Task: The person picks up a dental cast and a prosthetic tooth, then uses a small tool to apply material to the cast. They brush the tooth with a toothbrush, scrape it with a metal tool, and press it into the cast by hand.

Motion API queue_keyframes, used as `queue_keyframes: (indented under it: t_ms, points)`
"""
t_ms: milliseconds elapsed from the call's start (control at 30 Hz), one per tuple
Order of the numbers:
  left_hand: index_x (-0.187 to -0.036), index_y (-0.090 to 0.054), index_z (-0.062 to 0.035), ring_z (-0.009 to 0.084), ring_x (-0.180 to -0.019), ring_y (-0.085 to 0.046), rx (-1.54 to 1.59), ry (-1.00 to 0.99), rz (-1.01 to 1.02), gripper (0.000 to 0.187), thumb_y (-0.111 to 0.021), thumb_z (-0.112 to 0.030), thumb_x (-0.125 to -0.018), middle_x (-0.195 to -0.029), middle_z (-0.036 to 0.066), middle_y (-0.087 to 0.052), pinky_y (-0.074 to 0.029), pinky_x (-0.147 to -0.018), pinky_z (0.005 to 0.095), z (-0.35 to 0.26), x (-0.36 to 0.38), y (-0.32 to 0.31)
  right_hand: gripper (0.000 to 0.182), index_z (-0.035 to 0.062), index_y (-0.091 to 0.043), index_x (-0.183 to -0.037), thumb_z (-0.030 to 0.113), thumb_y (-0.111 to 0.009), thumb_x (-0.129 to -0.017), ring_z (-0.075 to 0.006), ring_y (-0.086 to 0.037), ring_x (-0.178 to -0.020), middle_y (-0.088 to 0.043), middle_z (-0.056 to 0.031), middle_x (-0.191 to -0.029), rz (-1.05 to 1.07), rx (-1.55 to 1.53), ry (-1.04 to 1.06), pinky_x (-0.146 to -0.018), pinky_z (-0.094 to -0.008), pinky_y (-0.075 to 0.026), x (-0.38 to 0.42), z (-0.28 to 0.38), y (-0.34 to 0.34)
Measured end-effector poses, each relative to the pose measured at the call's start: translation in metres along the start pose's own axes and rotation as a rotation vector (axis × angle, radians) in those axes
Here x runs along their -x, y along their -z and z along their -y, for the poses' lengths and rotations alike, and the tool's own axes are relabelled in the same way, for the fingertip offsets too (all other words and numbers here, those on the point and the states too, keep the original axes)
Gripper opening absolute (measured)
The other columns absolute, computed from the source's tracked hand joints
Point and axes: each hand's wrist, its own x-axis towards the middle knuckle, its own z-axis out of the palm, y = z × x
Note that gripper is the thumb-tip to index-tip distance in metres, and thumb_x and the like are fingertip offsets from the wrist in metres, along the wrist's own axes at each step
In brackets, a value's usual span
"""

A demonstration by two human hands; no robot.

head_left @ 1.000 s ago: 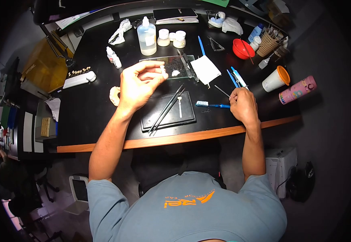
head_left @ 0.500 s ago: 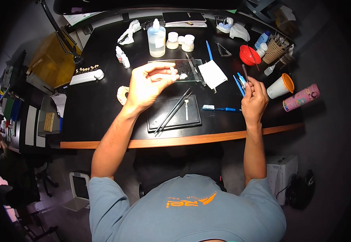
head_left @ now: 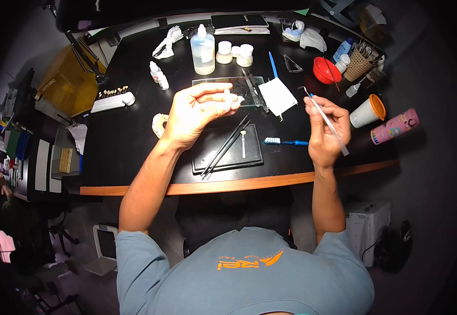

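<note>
My left hand [head_left: 192,113] is raised above the desk, its thumb and fingertips pinching a small white piece [head_left: 227,92], mostly hidden by the fingers. Behind those fingertips lies a glass slab [head_left: 203,82] with white material on it. On the right, my right hand [head_left: 329,131] is closed round a slim pale-handled tool [head_left: 335,135] with a thin bent tip pointing up and away. Below my left hand, black tweezers [head_left: 223,149] and a small pale pin-like piece [head_left: 243,144] lie on a black tray [head_left: 252,157]. A dental model [head_left: 159,126] is partly behind my left wrist.
A blue toothbrush [head_left: 286,142] lies beside my right hand. Further right are an orange-lidded cup [head_left: 367,112], a pink bottle [head_left: 395,126] and a red bowl [head_left: 325,71]. A clear bottle [head_left: 203,52], small jars [head_left: 244,55] and a white tissue [head_left: 277,97] sit further back.
My right hand has turned and come slightly nearer; it now shows a pale tool where a dark rod showed before. My left hand has barely moved.
</note>
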Motion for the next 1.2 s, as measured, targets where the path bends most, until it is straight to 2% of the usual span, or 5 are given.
queue_keyframes:
  t_ms: [133,367,600,867,1200]
  points:
    - [-0.131,-0.061,0.0081,0.0253,-0.104,-0.075,0.024,0.002,0.030,0.041,-0.075,0.002,-0.093,-0.115,0.020,-0.074,-0.063,-0.096,0.0386,0.001,0.001,-0.001,0.014,-0.0054,-0.058,-0.108,-0.007,-0.067,-0.097,-0.0210,-0.074,-0.094,-0.071,-0.0210,-0.109,0.113,-0.170,0.002,-0.084,-0.0296,-0.063,-0.001,0.017,-0.026]
    - [-0.129,-0.063,0.0070,0.0253,-0.099,-0.077,-0.056,-0.035,0.028,0.045,-0.080,0.001,-0.089,-0.109,0.018,-0.075,-0.063,-0.094,0.0400,0.002,0.004,-0.003,0.020,-0.0069,-0.056,-0.117,0.007,-0.061,-0.105,-0.0301,-0.076,-0.099,-0.071,-0.0230,-0.110,0.120,-0.372,-0.080,-0.083,-0.0364,-0.066,0.005,0.023,-0.070]
    - [-0.123,-0.065,0.0089,0.0252,-0.096,-0.077,-0.134,-0.092,-0.026,0.039,-0.080,0.005,-0.087,-0.104,0.019,-0.076,-0.064,-0.091,0.0359,0.002,0.007,-0.008,0.021,-0.0038,-0.054,-0.104,-0.013,-0.068,-0.093,-0.0266,-0.075,-0.100,-0.070,-0.0251,-0.111,0.152,-0.335,-0.008,-0.083,-0.0331,-0.065,0.017,0.014,-0.076]
    - [-0.119,-0.067,0.0098,0.0240,-0.096,-0.077,-0.151,-0.191,-0.072,0.035,-0.078,0.010,-0.086,-0.103,0.020,-0.076,-0.064,-0.090,0.0328,0.004,0.010,-0.019,0.018,-0.0039,-0.054,-0.094,-0.011,-0.070,-0.091,-0.0335,-0.075,-0.105,-0.064,-0.0198,-0.103,0.128,-0.282,0.072,-0.084,-0.0332,-0.067,0.023,0.017,-0.082]
    - [-0.116,-0.067,0.0108,0.0244,-0.095,-0.077,-0.165,-0.198,-0.096,0.033,-0.079,0.013,-0.085,-0.102,0.021,-0.076,-0.065,-0.088,0.0318,0.005,0.011,-0.022,0.021,-0.0032,-0.053,-0.087,-0.011,-0.072,-0.089,-0.0304,-0.076,-0.099,-0.065,-0.0217,-0.103,0.139,-0.205,0.086,-0.078,-0.0313,-0.068,0.026,0.021,-0.085]
